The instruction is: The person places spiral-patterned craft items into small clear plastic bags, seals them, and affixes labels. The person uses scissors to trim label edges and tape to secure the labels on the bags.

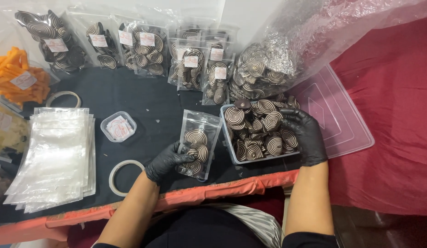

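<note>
left hand (pixel 166 161) clamped on one pouch (pixel 198 144), right hand (pixel 306 133) fingers seemingly curled on tub (pixel 231 151) cookies (pixel 261 126)

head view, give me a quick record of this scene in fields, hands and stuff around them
left hand: black-gloved left hand grips a clear pouch partly filled with spiral cookies
right hand: black-gloved right hand reaches into a clear tub of spiral cookies
surface: black table with orange front edge
left side: stack of empty pouches, two tape rolls, small box of labels
back: row of filled pouches, big plastic bag of cookies
right: clear lid on red cloth
</note>
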